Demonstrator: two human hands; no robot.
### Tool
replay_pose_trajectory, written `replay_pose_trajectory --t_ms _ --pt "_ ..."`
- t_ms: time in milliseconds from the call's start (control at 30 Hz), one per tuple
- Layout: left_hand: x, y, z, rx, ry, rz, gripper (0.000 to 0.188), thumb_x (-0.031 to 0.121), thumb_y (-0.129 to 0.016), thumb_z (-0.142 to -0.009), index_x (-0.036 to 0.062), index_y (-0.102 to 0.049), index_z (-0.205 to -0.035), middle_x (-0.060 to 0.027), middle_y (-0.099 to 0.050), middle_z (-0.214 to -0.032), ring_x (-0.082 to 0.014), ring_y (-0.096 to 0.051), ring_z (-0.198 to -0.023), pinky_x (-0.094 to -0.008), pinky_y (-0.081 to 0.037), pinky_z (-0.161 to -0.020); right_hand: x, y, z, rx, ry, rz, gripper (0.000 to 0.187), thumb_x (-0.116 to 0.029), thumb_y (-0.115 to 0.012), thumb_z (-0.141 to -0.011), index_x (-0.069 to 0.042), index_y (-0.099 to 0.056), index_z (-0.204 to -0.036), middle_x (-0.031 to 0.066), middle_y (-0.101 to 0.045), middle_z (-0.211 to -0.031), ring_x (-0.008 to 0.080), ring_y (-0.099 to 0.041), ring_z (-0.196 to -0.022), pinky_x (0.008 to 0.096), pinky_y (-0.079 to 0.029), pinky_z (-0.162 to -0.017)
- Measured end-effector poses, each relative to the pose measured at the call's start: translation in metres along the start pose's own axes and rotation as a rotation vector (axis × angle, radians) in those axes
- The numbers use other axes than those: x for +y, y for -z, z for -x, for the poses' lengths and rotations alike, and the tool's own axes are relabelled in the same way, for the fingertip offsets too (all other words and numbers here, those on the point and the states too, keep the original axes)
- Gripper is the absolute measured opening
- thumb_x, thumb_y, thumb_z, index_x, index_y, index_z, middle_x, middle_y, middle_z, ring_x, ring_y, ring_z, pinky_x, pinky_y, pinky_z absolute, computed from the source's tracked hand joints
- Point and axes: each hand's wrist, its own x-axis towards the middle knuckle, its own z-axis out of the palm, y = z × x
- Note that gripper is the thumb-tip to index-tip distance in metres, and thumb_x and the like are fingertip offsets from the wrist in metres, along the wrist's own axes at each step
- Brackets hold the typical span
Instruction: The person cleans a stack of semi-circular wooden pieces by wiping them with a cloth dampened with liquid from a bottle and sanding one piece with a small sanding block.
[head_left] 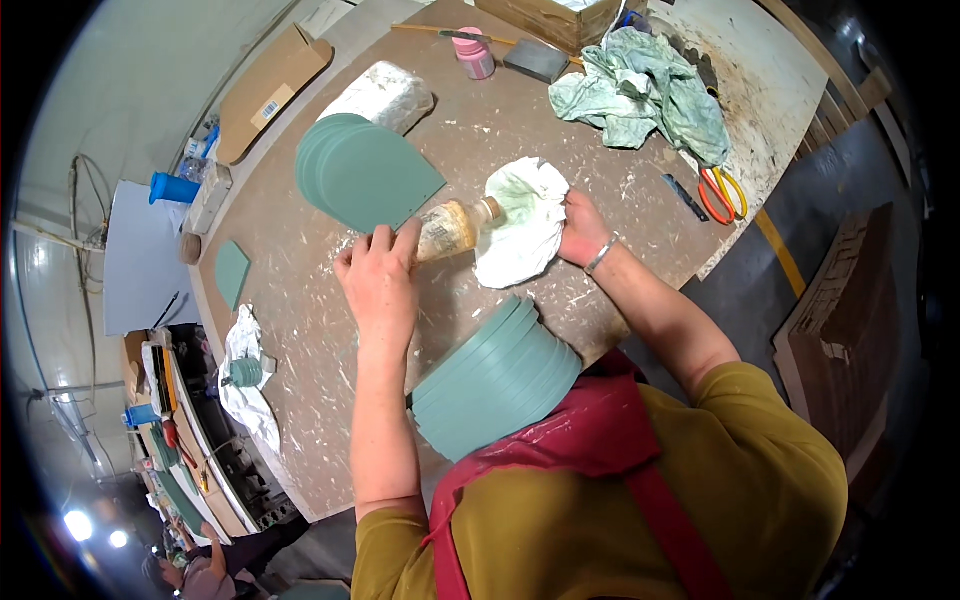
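Observation:
My left hand (pixel 380 285) is closed around a glass bottle (pixel 443 232) with a stained label and yellowish contents, tilted so its neck points right. The neck meets a crumpled white cloth (pixel 522 250) with a pale green stain. My right hand (pixel 586 232) grips that cloth by its right edge, most of the fingers hidden behind it. Close to my apron, a fanned stack of green rounded sheets (pixel 500 375) lies on the table. Beyond the bottle, another fanned stack of green rounded sheets (pixel 375 175) rests against a white wrapped block (pixel 385 95).
The brown table (pixel 310 385) is scuffed. Around its far side are a pink bottle (pixel 474 55), a dark grey block (pixel 536 61), a rumpled green cloth (pixel 650 100) and red-and-yellow-handled scissors (pixel 722 195). At left lie a small green piece (pixel 232 272) and a white rag (pixel 250 405). A person (pixel 205 570) works at lower left.

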Motion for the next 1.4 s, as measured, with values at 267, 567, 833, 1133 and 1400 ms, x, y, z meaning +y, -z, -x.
replay_pose_trajectory --t_ms 267,567,833,1133,1400 --pt "-0.001 0.002 0.006 -0.044 -0.094 0.037 0.050 0.002 -0.069 -0.067 0.0207 -0.062 -0.113 -0.0022 -0.058 -0.091 -0.0231 -0.058 -0.090 -0.0420 -0.039 -0.088 0.005 0.005 -0.001 -0.018 -0.050 0.040 0.038 -0.024 -0.037 -0.099 0.000 -0.054 -0.122 0.0136 -0.059 -0.124 0.0280 -0.057 -0.113 0.0428 -0.041 -0.103" --pt "-0.006 0.012 0.016 -0.052 0.022 0.013 0.043 0.003 -0.068 -0.071 0.0193 -0.062 -0.110 -0.0028 -0.057 -0.092 -0.0226 -0.058 -0.088 -0.0430 -0.040 -0.091 0.033 -0.016 0.009 0.143 -0.126 0.001 0.044 -0.025 -0.031 -0.098 0.001 -0.049 -0.129 0.0161 -0.054 -0.130 0.0305 -0.052 -0.120 0.0448 -0.038 -0.107" --pt "-0.021 0.016 0.048 -0.113 0.100 -0.025 0.047 0.004 -0.070 -0.070 0.0196 -0.061 -0.114 -0.0032 -0.057 -0.093 -0.0233 -0.056 -0.093 -0.0441 -0.039 -0.090 0.048 -0.024 0.010 0.163 -0.152 0.002 0.047 -0.027 -0.031 -0.097 0.003 -0.045 -0.131 0.0194 -0.050 -0.133 0.0336 -0.051 -0.121 0.0475 -0.038 -0.106" --pt "-0.029 0.010 0.062 -0.189 0.229 0.385 0.056 0.010 -0.076 -0.068 0.0173 -0.058 -0.120 -0.0054 -0.060 -0.104 -0.0279 -0.055 -0.098 -0.0418 -0.039 -0.089 0.064 -0.016 0.017 0.076 -0.221 0.056 0.047 -0.027 -0.031 -0.098 0.002 -0.044 -0.132 0.0184 -0.052 -0.131 0.0334 -0.052 -0.119 0.0479 -0.041 -0.103" --pt "-0.088 -0.078 0.094 -0.012 0.823 1.270 0.057 0.005 -0.071 -0.078 0.0068 -0.047 -0.129 -0.0117 -0.058 -0.117 -0.0241 -0.056 -0.108 -0.0413 -0.047 -0.091 0.055 -0.031 0.026 -0.132 -0.255 0.054 0.047 -0.026 -0.032 -0.097 0.003 -0.043 -0.132 0.0190 -0.051 -0.131 0.0336 -0.052 -0.119 0.0464 -0.043 -0.103"
